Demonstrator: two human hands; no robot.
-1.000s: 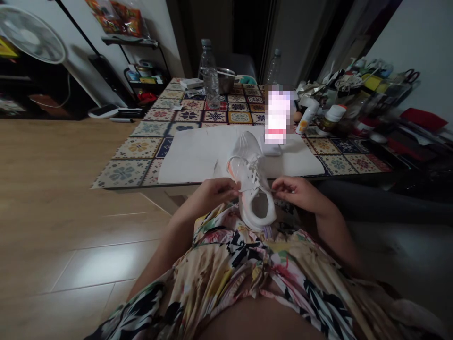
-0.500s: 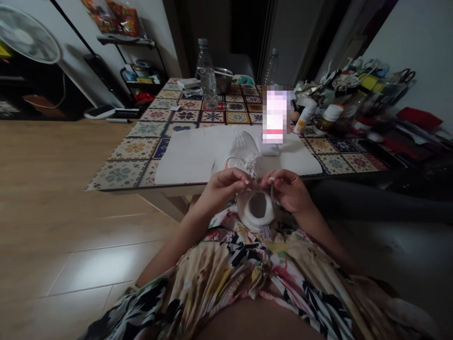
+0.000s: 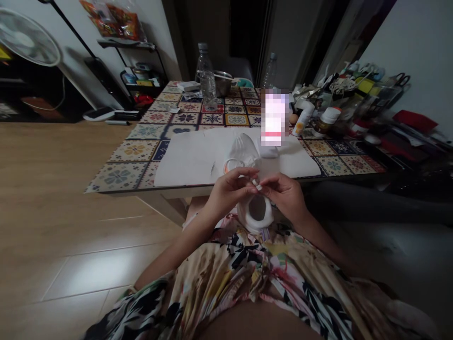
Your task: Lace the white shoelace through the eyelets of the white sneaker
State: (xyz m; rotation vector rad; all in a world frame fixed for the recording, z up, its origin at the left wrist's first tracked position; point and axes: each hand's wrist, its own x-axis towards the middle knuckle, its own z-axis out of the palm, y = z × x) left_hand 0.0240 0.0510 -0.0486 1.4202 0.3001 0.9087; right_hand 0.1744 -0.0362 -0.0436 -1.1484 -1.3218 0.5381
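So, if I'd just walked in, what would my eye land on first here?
Probably the bright, pixelated patch over the far edge of the white sheet on the patterned table. Nearer, at the table's front edge, the left hand and right hand meet over a white shoe. A round fan fills the upper left corner.

Illumination was dim throughout, with near-black shadow behind the table (image 3: 115,174). Glare formed a pale patch on the floor (image 3: 94,269) at lower left. The pixelated screen (image 3: 274,118) was the brightest area. Wide-angle distortion stretched the fan (image 3: 28,38) at the left edge. Detail on the shoe (image 3: 242,147) was soft, and the dark clutter (image 3: 406,134) at far right was poorly resolved.
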